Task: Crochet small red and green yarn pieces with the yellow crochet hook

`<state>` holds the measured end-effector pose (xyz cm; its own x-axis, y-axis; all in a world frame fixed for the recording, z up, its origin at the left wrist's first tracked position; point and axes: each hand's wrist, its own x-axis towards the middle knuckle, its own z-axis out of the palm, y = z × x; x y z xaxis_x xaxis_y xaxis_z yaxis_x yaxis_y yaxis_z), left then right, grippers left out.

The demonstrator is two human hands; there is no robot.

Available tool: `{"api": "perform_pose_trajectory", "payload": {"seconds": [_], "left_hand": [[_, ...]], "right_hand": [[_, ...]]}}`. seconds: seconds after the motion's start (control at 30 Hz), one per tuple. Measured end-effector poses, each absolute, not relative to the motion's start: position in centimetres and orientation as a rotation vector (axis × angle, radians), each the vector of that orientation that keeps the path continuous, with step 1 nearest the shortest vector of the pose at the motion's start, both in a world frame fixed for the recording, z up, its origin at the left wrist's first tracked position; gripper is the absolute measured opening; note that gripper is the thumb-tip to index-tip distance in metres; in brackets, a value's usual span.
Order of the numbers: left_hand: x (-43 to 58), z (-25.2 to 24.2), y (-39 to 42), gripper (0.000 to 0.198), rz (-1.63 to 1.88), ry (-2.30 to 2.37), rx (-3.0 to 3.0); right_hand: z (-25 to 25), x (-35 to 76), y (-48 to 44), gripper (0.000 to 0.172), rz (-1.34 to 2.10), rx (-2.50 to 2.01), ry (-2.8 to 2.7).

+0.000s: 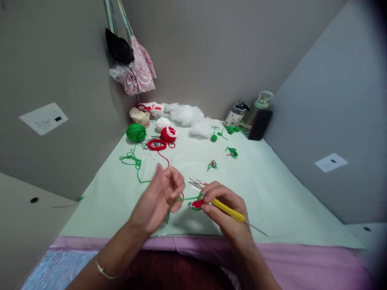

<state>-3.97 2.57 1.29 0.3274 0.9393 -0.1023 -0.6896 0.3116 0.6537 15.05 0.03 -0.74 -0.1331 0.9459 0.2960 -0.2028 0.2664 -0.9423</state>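
My right hand (228, 207) is closed around a crochet hook (228, 209) with a yellow handle and thin metal ends. Between its thumb and forefinger is a small crocheted piece (197, 205), red with a green and white edge. Green yarn (190, 198) runs from that piece leftward to my left hand (160, 197). The left fingers are curled around the yarn, slightly blurred, with the thumb raised. Just beyond the right fingertips lie scissors (198, 183) on the table, partly hidden by the hand.
Green yarn ball (136, 132), red yarn ball (168, 134) and loose green yarn (130, 161) lie at left. White stuffing (186, 115) sits at the back. Small crocheted pieces (212, 164) lie on the pale tablecloth (287, 201). A phone (260, 125) leans by a bottle (262, 100).
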Motion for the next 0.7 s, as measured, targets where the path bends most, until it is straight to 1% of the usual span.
{"api": "perform_pose_trajectory", "payload": {"seconds": [0.07, 0.13, 0.2, 0.27, 0.33, 0.4, 0.43, 0.5, 0.53, 0.6, 0.7], "left_hand": [[-4.8, 2.8, 2.9, 0.055, 1.301, 0.519, 0.391], [-5.4, 3.5, 2.9, 0.062, 1.479, 0.541, 0.386], [-5.7, 3.2, 2.7, 0.065, 1.613, 0.622, 0.663], [-5.6, 2.1, 2.4, 0.064, 1.662, 0.752, 1.198], [-5.5, 0.9, 2.0, 0.044, 1.538, 0.891, 1.679], [-5.3, 0.1, 1.8, 0.019, 1.349, 0.980, 1.875], [-5.1, -0.1, 1.6, 0.020, 1.268, 0.996, 1.857], [-4.7, 0.0, 1.3, 0.034, 1.136, 0.979, 1.656], [-4.5, 0.0, 1.2, 0.038, 1.090, 0.950, 1.510], [-3.9, 0.1, 0.8, 0.042, 1.034, 0.884, 1.225], [-3.2, -0.2, 0.4, 0.041, 1.076, 0.817, 0.938]], "right_hand": [[-0.7, 15.2, -0.1, 0.013, 1.135, -0.809, -1.345], [-0.7, 15.2, -0.2, 0.012, 1.092, -0.820, -1.385], [-0.6, 15.2, -0.3, 0.013, 1.054, -0.827, -1.414], [-0.5, 15.1, -0.3, 0.014, 1.017, -0.833, -1.436], [-0.4, 15.1, -0.3, 0.015, 0.981, -0.839, -1.459], [-0.2, 15.1, -0.3, 0.015, 0.947, -0.832, -1.493], [-0.2, 15.0, -0.3, 0.016, 0.931, -0.827, -1.510], [-0.1, 15.0, -0.2, 0.017, 0.891, -0.823, -1.545], [0.0, 14.9, -0.2, 0.018, 0.867, -0.825, -1.564], [0.1, 14.8, -0.2, 0.018, 0.813, -0.834, -1.602], [0.1, 14.7, -0.3, 0.019, 0.760, -0.848, -1.654]]}}
